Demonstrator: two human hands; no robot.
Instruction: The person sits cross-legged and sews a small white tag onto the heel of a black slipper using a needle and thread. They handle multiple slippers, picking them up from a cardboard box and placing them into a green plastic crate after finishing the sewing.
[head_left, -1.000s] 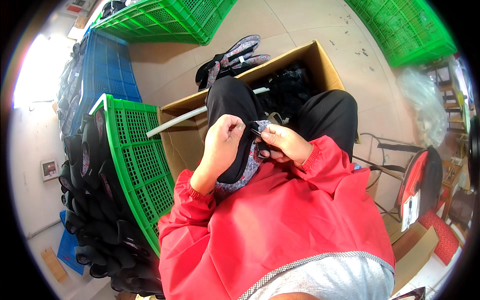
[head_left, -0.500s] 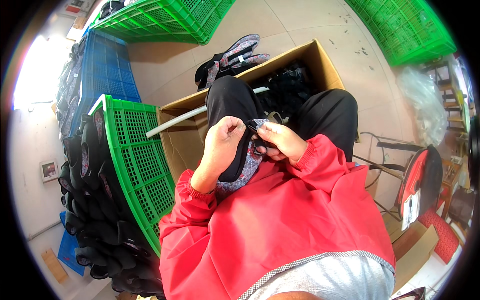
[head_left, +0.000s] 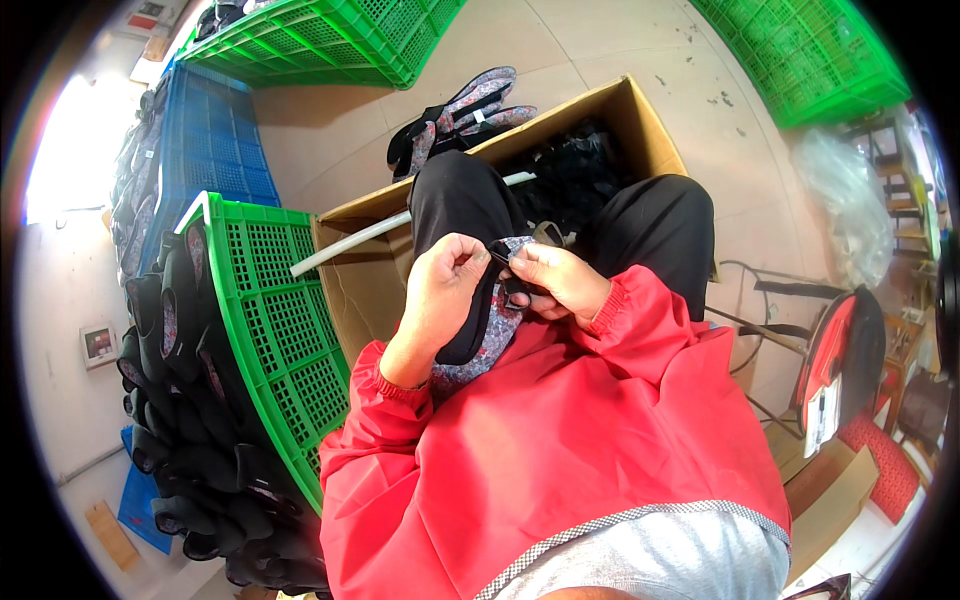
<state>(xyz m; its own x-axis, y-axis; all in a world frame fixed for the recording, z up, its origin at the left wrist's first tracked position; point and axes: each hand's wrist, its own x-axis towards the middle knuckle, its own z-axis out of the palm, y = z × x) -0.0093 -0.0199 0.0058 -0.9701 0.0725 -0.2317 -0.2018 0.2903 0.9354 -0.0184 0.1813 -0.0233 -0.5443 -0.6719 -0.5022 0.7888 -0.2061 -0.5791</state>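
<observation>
A grey floral-patterned piece with black edging (head_left: 492,338), like part of a shoe, lies across my lap. My left hand (head_left: 440,290) is closed in a pinch on a thin black strap at its upper end. From the other side, my right hand (head_left: 563,283) grips the patterned tip and black strap between thumb and fingers. The two hands are close together, only a short stretch of strap between them. Fingertips and folds hide how the strap is joined. Between my knees stands an open cardboard box (head_left: 655,130) with black pieces (head_left: 572,170) in it.
A white tube (head_left: 350,243) lies across the box's left side. Beyond it are patterned shoe pieces (head_left: 465,115). To the left stands a green crate (head_left: 285,330) beside many black shoes (head_left: 190,400). More green crates (head_left: 810,60) stand farther off. A clear plastic bag (head_left: 850,200) is at right.
Both hands keep nearly the same pose and hold on the strap. The whole view has shifted very slightly.
</observation>
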